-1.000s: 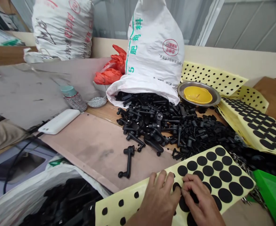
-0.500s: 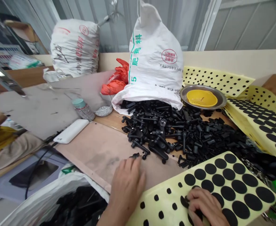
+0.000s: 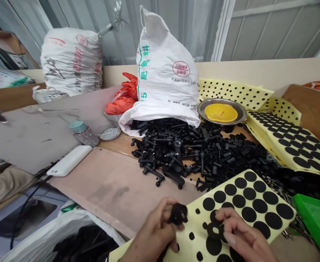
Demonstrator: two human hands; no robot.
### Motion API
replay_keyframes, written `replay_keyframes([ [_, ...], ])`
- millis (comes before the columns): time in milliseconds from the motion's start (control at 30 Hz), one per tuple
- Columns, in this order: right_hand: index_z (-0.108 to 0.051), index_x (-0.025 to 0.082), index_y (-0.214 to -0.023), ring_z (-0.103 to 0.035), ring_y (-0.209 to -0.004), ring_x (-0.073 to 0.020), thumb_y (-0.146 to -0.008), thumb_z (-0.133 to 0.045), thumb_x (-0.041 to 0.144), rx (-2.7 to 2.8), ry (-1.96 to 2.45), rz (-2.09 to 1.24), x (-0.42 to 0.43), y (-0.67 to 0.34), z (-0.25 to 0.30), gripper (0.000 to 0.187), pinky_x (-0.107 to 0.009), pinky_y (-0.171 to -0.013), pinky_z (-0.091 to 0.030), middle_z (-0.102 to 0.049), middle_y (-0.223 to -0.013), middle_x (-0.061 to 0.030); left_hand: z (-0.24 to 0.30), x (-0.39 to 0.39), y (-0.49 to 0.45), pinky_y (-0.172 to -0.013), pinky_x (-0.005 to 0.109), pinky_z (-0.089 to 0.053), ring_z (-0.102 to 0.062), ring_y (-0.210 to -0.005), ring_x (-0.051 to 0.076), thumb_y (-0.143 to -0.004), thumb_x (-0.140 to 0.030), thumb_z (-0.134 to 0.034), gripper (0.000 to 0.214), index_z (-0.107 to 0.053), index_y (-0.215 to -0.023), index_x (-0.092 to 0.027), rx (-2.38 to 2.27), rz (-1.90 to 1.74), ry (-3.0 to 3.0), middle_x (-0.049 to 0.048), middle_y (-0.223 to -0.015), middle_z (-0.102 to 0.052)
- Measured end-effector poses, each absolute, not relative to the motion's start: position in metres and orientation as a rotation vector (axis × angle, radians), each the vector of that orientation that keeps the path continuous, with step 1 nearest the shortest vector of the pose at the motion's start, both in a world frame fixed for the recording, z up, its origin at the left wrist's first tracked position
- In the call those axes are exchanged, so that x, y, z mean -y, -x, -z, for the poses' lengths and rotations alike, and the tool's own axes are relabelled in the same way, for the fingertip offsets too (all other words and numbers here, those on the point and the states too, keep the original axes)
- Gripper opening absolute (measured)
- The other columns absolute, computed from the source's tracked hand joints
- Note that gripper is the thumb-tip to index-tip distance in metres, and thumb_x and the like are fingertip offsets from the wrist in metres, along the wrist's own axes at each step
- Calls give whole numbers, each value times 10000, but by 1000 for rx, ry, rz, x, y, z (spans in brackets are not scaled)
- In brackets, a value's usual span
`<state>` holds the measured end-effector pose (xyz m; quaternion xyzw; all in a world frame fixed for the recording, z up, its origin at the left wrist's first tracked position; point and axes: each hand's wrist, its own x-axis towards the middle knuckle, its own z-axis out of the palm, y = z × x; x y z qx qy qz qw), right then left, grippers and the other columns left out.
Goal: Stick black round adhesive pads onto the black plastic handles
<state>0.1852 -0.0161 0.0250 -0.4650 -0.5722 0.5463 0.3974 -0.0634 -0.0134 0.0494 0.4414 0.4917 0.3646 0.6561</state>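
Observation:
My left hand point(image 3: 153, 234) is closed round a small black plastic part point(image 3: 178, 213), its rounded end showing between thumb and fingers. In my right hand point(image 3: 243, 233), thumb and fingertips pinch a black ring-shaped sticker point(image 3: 210, 230) with a hole in its middle, lifted a little over the sheet. Under both hands lies a pale yellow backing sheet point(image 3: 186, 242) with rows of round black stickers; small black dots are left on its nearer left portion. Beyond my hands spreads a heap of black plastic parts point(image 3: 176, 145), spilling from a white woven sack point(image 3: 165, 76).
A steel bowl point(image 3: 243, 113) with a yellow basket point(image 3: 220, 113) stands behind the heap. More sticker sheets point(image 3: 293, 142) lie at right, above a green tray point(image 3: 312, 218). At left are a white power bank point(image 3: 70, 161), a jar point(image 3: 84, 134) and a bag of black parts point(image 3: 80, 243).
My left hand has picked up a black plastic part from the board and drawn it back over the sheet. My right hand has lifted a ring sticker. The view has shifted right.

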Motion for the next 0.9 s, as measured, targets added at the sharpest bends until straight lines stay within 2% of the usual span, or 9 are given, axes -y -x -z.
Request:
replay_keyframes([
  [100, -596, 227, -680, -578, -891, -249, -766, -619, 360, 1260, 1093, -1552, 18, -184, -30, 160, -331, -745, -481, -577, -1009, -68, -43, 18, 36, -442, 192, -418, -513, -461, 75, -668, -255, -630, 326, -521, -955, -144, -973, -810, -896, -1, -725, -599],
  [200, -607, 226, -688, -564, -892, -248, -748, -637, 366, 1182, 1004, -1655, 17, -176, -34, 155, -344, -748, -473, -550, -1000, -63, -40, 19, 25, -455, 193, -420, -509, -467, 71, -673, -243, -621, 330, -568, -981, -137, -938, -816, -881, 10, -746, -615],
  [367, -606, 212, -660, -538, -809, -207, -720, -653, 407, 1120, 989, -1716, 15, -162, -35, 209, -310, -703, -459, -519, -962, -51, -40, 23, 26, -524, 208, -417, -565, -515, 86, -695, -210, -558, 422, -552, -1112, -146, -950, -783, -879, 45, -881, -661],
  [600, -592, 208, -644, -513, -797, -189, -713, -661, 390, 1060, 1043, -1734, 19, -157, -35, 207, -290, -719, -438, -523, -948, -38, -54, 23, 26, -590, 226, -432, -571, -574, 111, -726, -240, -563, 417, -585, -1136, -166, -957, -727, -884, 12, -807, -658],
  [800, -589, 200, -609, -503, -771, -180, -686, -677, 423, 1076, 1079, -1697, 16, -157, -36, 252, -268, -673, -430, -519, -932, -34, -55, 27, 30, -643, 259, -452, -614, -645, 150, -765, -275, -546, 433, -566, -1190, -195, -1094, -688, -910, 31, -893, -676],
  [900, -586, 197, -599, -515, -759, -184, -676, -682, 418, 1084, 1101, -1672, 16, -156, -36, 253, -270, -657, -433, -533, -922, -39, -59, 29, 33, -656, 263, -455, -621, -679, 167, -796, -293, -527, 428, -555, -1209, -184, -1112, -662, -919, 25, -813, -677],
])
